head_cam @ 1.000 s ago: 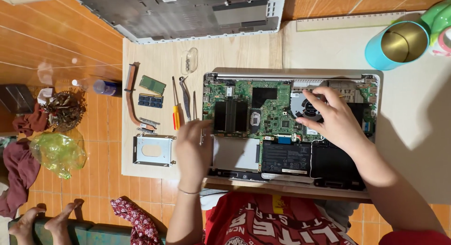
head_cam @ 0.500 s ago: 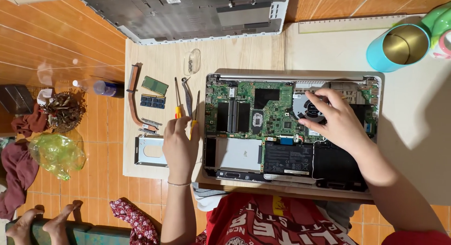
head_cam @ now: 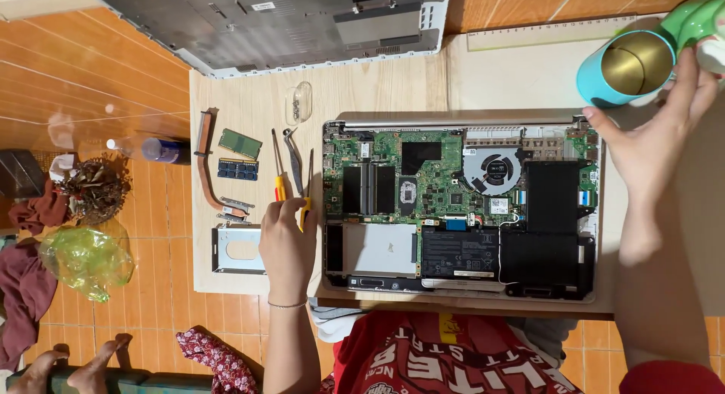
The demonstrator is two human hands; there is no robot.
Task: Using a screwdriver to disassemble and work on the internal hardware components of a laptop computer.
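**Yellow-handled screwdriver under the left hand, beside the opened laptop**

The slim yellow-handled screwdriver [head_cam: 306, 201] is laid on the pale wooden board [head_cam: 377, 84], just left of the opened laptop with its green circuit board exposed [head_cam: 461, 205]. Its handle is touched by the curled fingertips [head_cam: 298, 213] of the left hand [head_cam: 287, 243]; whether it is actually gripped cannot be told, since the lower handle is covered by the fingers. A second, orange-handled screwdriver [head_cam: 279, 179] and a pair of grey metal tweezers [head_cam: 293, 156] are seen just beside the thumb side.

The right hand [head_cam: 649, 149] is spread open near the laptop's far right corner, with its fingertips raised against the teal metal cup with a brass-coloured inside [head_cam: 627, 66]; contact with the cup's rim is suggested but a hold on it cannot be confirmed. The cup's right side is overlapped by a green object cut off by the frame. The small contents of the clear plastic bag [head_cam: 299, 103] are too small to be made out.
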